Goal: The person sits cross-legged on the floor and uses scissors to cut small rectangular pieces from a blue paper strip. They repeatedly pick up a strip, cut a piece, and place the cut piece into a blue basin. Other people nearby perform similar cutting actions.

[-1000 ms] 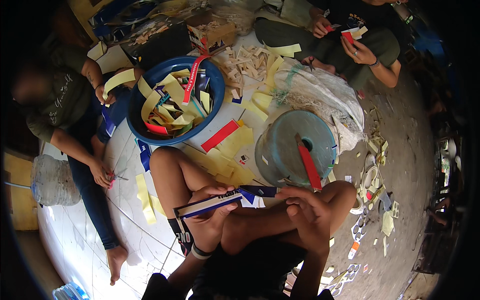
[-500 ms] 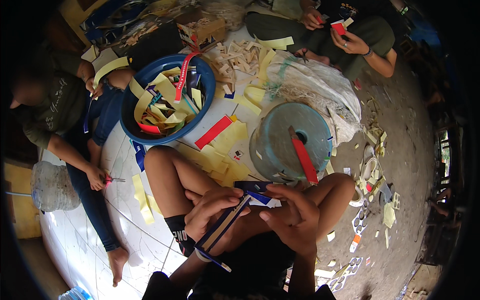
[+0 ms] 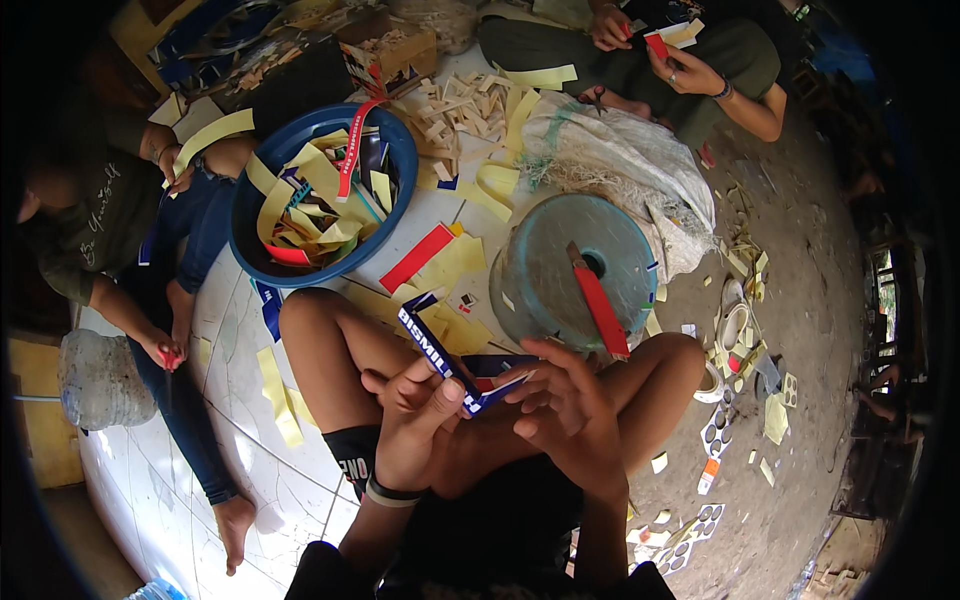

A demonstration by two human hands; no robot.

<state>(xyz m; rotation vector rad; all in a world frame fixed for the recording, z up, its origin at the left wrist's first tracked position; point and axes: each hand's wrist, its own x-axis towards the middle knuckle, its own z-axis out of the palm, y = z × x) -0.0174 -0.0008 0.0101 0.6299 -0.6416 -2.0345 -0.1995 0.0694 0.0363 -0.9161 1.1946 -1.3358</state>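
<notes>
Strip (image 3: 425, 343) in left hand (image 3: 415, 415), basin rim (image 3: 406, 165) well apart

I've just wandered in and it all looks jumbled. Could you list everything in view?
Floor: one, white tile left, grey-brown right
Basin: one, blue, upper left
Strips: uncounted, mostly yellow, in basin and on floor
Wood pieces: many, pale, beyond basin
Box: one, brown, top
Sack: one, whitish, upper right
Round block: one, grey-green, nearer than sack
Blade: one, red-handled, on block
Co-workers: two, dark-clothed, left and top right
Scissors: two, dark and red, by co-workers
Jug: one, clear, far left
Scraps: many, mixed, right
Held strip: one, blue-white, lower centre
Left hand: one, bare, gripping it
Right hand: one, bare, by its end
Legs: two, bare, lower centre
</notes>
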